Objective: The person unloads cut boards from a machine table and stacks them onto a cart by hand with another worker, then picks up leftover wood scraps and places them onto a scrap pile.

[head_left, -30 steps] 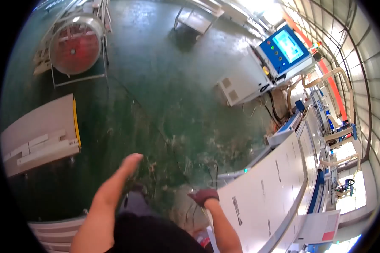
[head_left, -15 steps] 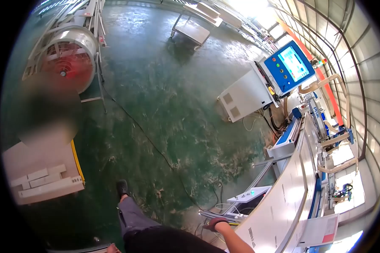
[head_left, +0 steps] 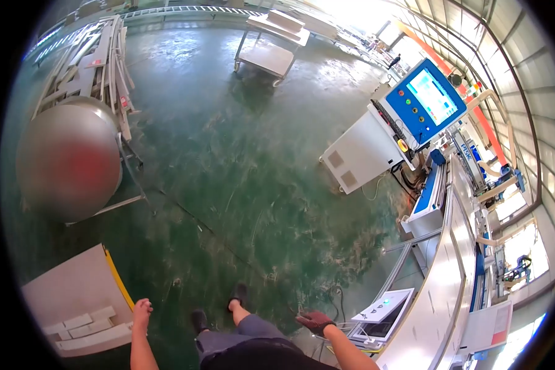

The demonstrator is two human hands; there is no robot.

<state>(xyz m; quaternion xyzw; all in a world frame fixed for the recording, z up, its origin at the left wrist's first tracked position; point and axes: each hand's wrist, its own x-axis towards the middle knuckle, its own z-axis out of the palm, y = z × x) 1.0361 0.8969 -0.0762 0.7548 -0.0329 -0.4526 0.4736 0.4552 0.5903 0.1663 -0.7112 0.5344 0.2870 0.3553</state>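
My left hand (head_left: 142, 312), bare and with fingers curled in, is at the lower left with nothing visible in it. Next to it is the yellow edge of a pale board-topped table (head_left: 83, 277), on which several white strips (head_left: 83, 324) lie. My right hand (head_left: 315, 322) wears a dark red glove. Its fingers stretch out to the left and hold nothing that I can see. A white control box (head_left: 383, 306) with a green light is just to its right, beside a long white panel (head_left: 428, 302) on the machine.
A blue control console (head_left: 427, 102) with a lit screen stands to the right. At left is a large round fan (head_left: 71, 160), partly blurred, with stacked strips (head_left: 89, 61) behind. A cart (head_left: 266, 58) stands farther off. A cable (head_left: 194, 216) crosses the green floor.
My left hand has risen into fuller view beside the table. The view has shifted, and my feet have changed position in a step. My right hand stays low near the control box.
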